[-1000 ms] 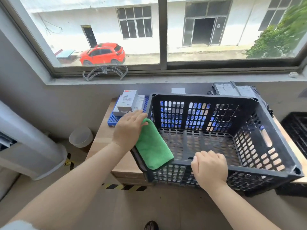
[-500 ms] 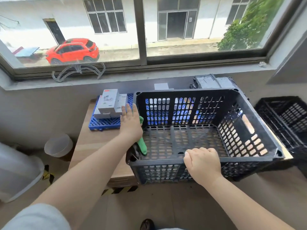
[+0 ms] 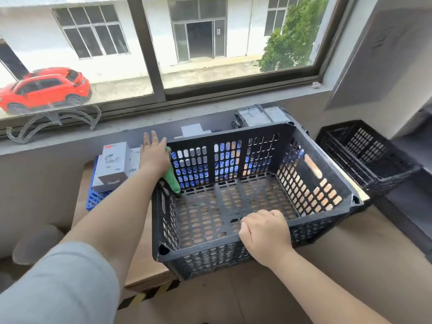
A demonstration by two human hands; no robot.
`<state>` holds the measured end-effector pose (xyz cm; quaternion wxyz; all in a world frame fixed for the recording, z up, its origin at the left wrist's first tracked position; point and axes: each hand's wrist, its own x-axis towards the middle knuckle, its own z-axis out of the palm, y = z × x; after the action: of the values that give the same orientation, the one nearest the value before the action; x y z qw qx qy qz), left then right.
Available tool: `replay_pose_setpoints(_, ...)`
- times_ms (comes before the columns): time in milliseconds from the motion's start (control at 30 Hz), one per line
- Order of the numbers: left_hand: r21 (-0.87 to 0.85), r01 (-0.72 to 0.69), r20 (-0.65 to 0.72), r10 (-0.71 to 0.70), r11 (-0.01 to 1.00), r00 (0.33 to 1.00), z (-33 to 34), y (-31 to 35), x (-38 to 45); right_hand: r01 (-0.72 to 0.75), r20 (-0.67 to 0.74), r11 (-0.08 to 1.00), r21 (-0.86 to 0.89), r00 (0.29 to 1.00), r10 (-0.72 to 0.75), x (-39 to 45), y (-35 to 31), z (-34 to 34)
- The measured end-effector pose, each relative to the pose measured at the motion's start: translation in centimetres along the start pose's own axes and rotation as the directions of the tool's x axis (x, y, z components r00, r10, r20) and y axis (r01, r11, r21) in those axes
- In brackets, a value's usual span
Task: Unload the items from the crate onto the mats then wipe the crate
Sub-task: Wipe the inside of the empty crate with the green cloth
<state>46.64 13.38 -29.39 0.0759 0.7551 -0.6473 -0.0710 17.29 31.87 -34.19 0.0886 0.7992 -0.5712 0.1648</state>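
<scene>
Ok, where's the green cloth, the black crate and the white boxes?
green cloth (image 3: 174,182): head view, its hanging lower part.
black crate (image 3: 230,136): head view, far rim.
white boxes (image 3: 111,163): head view, front face of the top box.

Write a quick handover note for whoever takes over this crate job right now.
Left hand: fingers straight, pressing the green cloth on the crate's left wall near the far corner.
Right hand: grip curled over the near rim, steadying the crate.
Crate sits on the wooden table, nothing inside it.
White boxes sit on the blue mat.
Done: unloading.
Left: wiping, now under way.
</scene>
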Motion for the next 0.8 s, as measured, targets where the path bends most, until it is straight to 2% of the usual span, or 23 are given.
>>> replay_pose_setpoints(67, -0.038, -0.055, -0.026, 0.054, 0.998, 0.998, 0.2, -0.1, 0.1, -0.002, 0.004, 1.0, -0.001, 1.0, 0.002, 0.0, -0.1, -0.1)
replay_pose_setpoints(133, -0.155, -0.124, -0.126, 0.105, 0.98, 0.986, 0.6, -0.2, -0.7, 0.005, 0.002, 1.0, -0.003, 1.0, -0.005, -0.2, 0.0, -0.1)
replay_pose_setpoints(200, -0.275, -0.131, -0.215, 0.072, 0.952, 0.974, 0.8, 0.0, -1.6, 0.01, 0.028, 1.0, -0.007, 1.0, -0.009, -0.3, 0.0, -0.2)
replay_pose_setpoints(233, -0.263, -0.114, -0.218, 0.056, 0.958, 0.974, 0.7, 0.1, -2.0, 0.014, 0.037, 1.0, -0.007, 0.999, -0.014, -0.3, 0.1, -0.3)
replay_pose_setpoints(267, -0.239, -0.069, -0.175, 0.027, 0.969, 0.984, 0.8, 0.2, -2.4, 0.023, 0.05, 1.0, -0.01, 0.998, -0.022, -0.4, 0.1, -0.3)
replay_pose_setpoints(333, -0.218, 0.102, -0.061, -0.118, 0.971, 0.991, 1.0, 0.0, -3.2, 0.046, 0.079, 0.999, -0.016, 0.996, -0.045, -0.6, 0.1, -0.4)
replay_pose_setpoints(400, -0.376, 0.236, -0.025, -0.265, 0.896, 0.964, 0.8, -0.1, -4.1, 0.051, 0.09, 0.998, -0.031, 0.995, -0.048, -0.7, 0.2, -0.6)
replay_pose_setpoints(467, -0.503, 0.25, -0.095, -0.341, 0.827, 0.935, 0.4, 0.4, -5.0, 0.052, 0.112, 0.999, -0.014, 0.993, -0.05, -0.4, 0.5, -1.0)
replay_pose_setpoints(500, -0.514, 0.246, -0.146, -0.366, 0.822, 0.919, 0.0, 0.7, -5.7, 0.059, 0.115, 0.998, -0.023, 0.992, -0.056, -0.3, 0.5, -1.3)
replay_pose_setpoints(567, -0.516, 0.18, -0.29, -0.368, 0.838, 0.883, -1.1, 1.2, -6.6, 0.059, 0.213, 0.998, 0.022, 0.975, -0.062, -0.1, 0.3, -2.8)
replay_pose_setpoints(633, -0.549, 0.053, -0.387, -0.31, 0.834, 0.869, -2.8, 2.1, -7.2, -0.049, 0.427, 0.984, 0.171, 0.904, -0.03, 1.0, 0.7, -3.9)
replay_pose_setpoints(700, -0.617, -0.065, -0.395, -0.237, 0.784, 0.888, -4.7, 4.0, -7.8, -0.286, 0.636, 0.892, 0.35, 0.771, -0.002, 2.6, 1.2, -5.0)
replay_pose_setpoints(733, -0.673, -0.09, -0.362, -0.221, 0.735, 0.905, -5.7, 5.4, -8.2, -0.395, 0.671, 0.808, 0.437, 0.742, 0.0, 3.6, 1.5, -5.4)
replay_pose_setpoints(800, -0.788, -0.055, -0.24, -0.224, 0.613, 0.945, -7.3, 8.9, -9.2, -0.524, 0.675, 0.631, 0.572, 0.738, 0.001, 5.8, 2.4, -6.5)
